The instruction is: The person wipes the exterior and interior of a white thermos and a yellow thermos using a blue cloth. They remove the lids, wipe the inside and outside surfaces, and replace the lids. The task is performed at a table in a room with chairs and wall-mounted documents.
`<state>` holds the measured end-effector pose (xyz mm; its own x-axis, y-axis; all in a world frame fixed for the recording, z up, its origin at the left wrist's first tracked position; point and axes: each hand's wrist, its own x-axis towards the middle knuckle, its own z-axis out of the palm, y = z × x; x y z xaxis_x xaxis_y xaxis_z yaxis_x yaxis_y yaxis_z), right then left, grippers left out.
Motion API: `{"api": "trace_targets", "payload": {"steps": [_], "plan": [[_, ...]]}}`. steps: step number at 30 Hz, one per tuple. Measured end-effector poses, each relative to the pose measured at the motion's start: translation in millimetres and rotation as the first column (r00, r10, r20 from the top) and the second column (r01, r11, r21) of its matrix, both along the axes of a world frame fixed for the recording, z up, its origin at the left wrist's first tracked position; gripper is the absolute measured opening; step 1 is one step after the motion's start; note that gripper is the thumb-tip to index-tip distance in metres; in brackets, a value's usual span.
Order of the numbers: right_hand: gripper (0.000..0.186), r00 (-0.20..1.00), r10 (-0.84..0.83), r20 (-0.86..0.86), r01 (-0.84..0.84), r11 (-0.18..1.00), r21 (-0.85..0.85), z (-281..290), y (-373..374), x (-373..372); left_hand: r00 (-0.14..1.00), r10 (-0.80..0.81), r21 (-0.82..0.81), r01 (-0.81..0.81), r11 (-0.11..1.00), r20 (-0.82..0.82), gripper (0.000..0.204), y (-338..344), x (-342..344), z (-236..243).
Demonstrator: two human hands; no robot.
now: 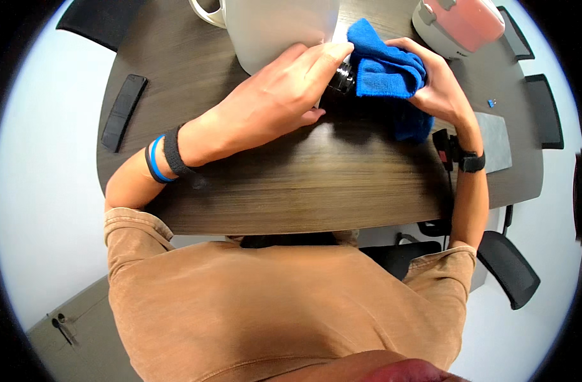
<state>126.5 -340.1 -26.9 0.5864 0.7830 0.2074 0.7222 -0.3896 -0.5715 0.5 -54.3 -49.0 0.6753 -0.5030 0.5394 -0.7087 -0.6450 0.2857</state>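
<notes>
A large white jug-like vessel point(272, 32) with a side handle stands on the dark wooden table point(278, 191); the picture's edge cuts off its top. My left hand point(291, 79) lies against its lower right side. Its fingers curl around a glossy black cylindrical part point(343, 77), partly hidden behind them; whether this part is joined to the vessel cannot be seen. My right hand point(434, 79) grips a bunched blue cloth point(390, 70), whose left edge touches or nearly touches the black part. A lower fold of the cloth hangs under the right palm.
A long black flat object point(123, 113) lies at the table's left. At the far right sits a pink-and-white container point(460, 28). A grey flat sheet point(495, 143) and a tiny blue piece point(491, 102) lie nearer the right edge. Black chairs point(509, 267) surround the table.
</notes>
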Motion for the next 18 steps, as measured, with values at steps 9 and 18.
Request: {"api": "trace_targets", "payload": {"steps": [9,18], "plan": [[0.069,0.963,0.215,0.162,-0.237,0.962,0.131,-0.9,27.1,-14.0,1.000,0.009,-0.090,-0.011,0.996,-0.024,0.103,4.1,0.2,-5.8],[0.055,0.957,0.285,0.056,-0.284,0.958,-0.031,4.2,7.1,-5.0,0.999,0.000,-0.027,-0.001,1.000,-0.045,0.087,3.8,2.4,-3.6]]}}
